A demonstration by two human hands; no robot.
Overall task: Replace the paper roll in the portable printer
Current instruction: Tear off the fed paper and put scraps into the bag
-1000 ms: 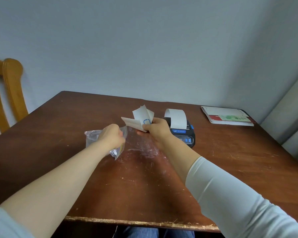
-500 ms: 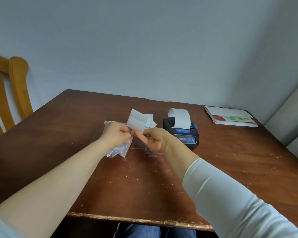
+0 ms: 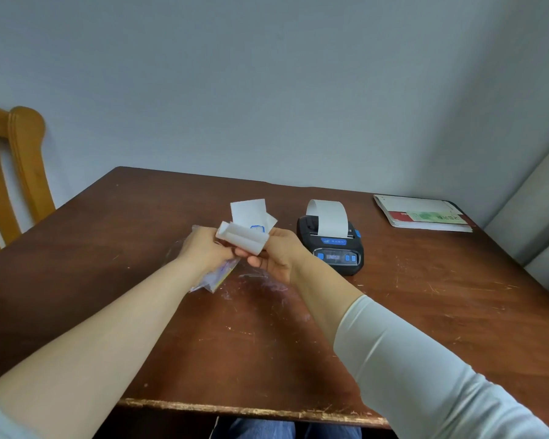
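Passing over the wooden chair [image 3: 27, 160] at the far left, well apart from the work. Gripping a crumpled clear plastic bag [image 3: 214, 277] in the left hand [image 3: 205, 251], fingers curled round it, and apparently also pinching the left end of a loose, curled paper strip [image 3: 243, 237]. Pinching the right end of that strip with the right hand [image 3: 279, 256], thumb and fingers closed on it, above the middle of the table [image 3: 140, 232]. Runs left to right between the two hands, long axis roughly in line with the slot of the portable printer [image 3: 330, 248]. Sits just right of the right hand and slightly farther off, so plainly nearer to that hand than to the left. Shows a white paper tail [image 3: 328, 217] curling up from a closed-looking lid; probably holds a roll, though cannot tell, being hidden inside. Looks like tidying of leftover paper and wrapping. Calls for a short rightward reach for any touch on the printer. Ending far right with booklets [image 3: 422, 217], well apart.
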